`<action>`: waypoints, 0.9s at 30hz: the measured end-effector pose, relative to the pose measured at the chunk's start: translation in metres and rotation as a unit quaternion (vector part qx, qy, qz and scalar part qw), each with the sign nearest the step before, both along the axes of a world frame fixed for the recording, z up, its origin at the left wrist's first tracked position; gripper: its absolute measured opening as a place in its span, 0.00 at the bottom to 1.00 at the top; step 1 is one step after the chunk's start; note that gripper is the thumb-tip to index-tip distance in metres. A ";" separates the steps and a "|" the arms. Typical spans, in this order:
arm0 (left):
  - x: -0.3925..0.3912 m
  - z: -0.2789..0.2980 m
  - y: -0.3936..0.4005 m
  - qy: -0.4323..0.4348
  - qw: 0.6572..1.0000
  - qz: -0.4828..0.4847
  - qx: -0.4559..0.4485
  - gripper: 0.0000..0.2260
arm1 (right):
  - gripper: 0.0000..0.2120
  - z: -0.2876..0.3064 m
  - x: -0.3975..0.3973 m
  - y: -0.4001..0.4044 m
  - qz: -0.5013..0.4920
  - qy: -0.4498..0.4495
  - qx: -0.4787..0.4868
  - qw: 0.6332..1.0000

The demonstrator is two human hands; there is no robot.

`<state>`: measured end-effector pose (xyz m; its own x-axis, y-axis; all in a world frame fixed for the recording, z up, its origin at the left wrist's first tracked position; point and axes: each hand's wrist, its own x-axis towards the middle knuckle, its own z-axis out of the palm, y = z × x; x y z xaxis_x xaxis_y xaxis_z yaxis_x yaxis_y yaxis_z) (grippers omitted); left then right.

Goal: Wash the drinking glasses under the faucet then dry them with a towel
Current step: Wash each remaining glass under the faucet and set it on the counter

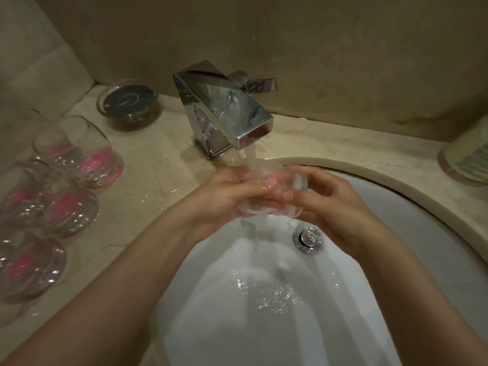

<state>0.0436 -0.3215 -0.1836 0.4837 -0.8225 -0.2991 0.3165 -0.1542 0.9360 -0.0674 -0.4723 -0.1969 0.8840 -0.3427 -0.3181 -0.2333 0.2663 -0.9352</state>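
Both hands hold a clear drinking glass (274, 196) on its side over the white sink (412, 207). Water runs from the chrome faucet (224, 112) onto the glass. My left hand (224, 196) cups the glass from the left, its fingers wrapped under and around it. My right hand (335, 202) grips the glass's right end with thumb and fingers. Several other clear glasses with pink at the bottom (66, 207) stand on the counter at the left.
A round glass dish with a dark lid (129, 101) sits at the back left of the marble counter (158, 186). The chrome drain (307, 239) lies below the hands. A pale container (467, 159) stands at the right edge. Water is splashed on the counter.
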 end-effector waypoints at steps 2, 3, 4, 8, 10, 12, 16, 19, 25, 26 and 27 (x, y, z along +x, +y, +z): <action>-0.002 0.001 -0.001 0.012 1.000 0.009 -0.011 0.16 | 0.13 0.005 0.002 0.004 0.018 0.024 0.039 0.999; -0.004 0.001 -0.002 0.015 1.000 0.015 -0.007 0.16 | 0.12 0.006 0.003 0.004 0.022 0.032 0.042 0.998; -0.005 0.002 -0.003 0.019 1.000 0.020 -0.004 0.16 | 0.12 0.007 0.004 0.005 0.020 0.034 0.038 0.998; -0.005 0.000 -0.006 0.059 0.995 0.074 0.024 0.12 | 0.15 0.007 0.005 0.006 0.001 0.011 -0.027 1.000; -0.004 0.000 -0.005 0.077 0.993 0.085 0.024 0.12 | 0.20 0.008 0.002 0.006 0.014 -0.006 -0.083 0.996; -0.006 -0.001 -0.003 0.083 0.993 0.082 0.015 0.09 | 0.21 0.010 0.000 0.004 0.031 -0.002 -0.078 0.996; -0.009 0.001 -0.001 0.071 0.994 0.081 0.008 0.07 | 0.18 0.013 0.003 0.005 0.041 0.067 0.031 0.996; -0.008 0.002 -0.003 0.080 0.993 0.091 0.008 0.09 | 0.13 0.011 0.003 0.007 0.023 0.062 0.033 0.997; -0.006 0.001 -0.004 0.070 0.993 0.095 0.001 0.07 | 0.18 0.009 -0.001 0.008 0.001 0.004 -0.050 0.999; -0.006 0.001 -0.004 0.061 0.994 0.087 -0.008 0.08 | 0.18 0.010 -0.001 0.007 0.000 0.020 -0.023 1.000; -0.008 0.003 -0.005 0.050 0.996 0.076 -0.018 0.08 | 0.18 0.011 0.000 0.006 0.002 0.038 0.008 0.999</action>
<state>0.0361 -0.3266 -0.1809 0.5729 -0.7530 -0.3238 0.4263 -0.0638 0.9023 -0.0677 -0.4660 -0.1862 0.8586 -0.3335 -0.3894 -0.3038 0.2809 -0.9104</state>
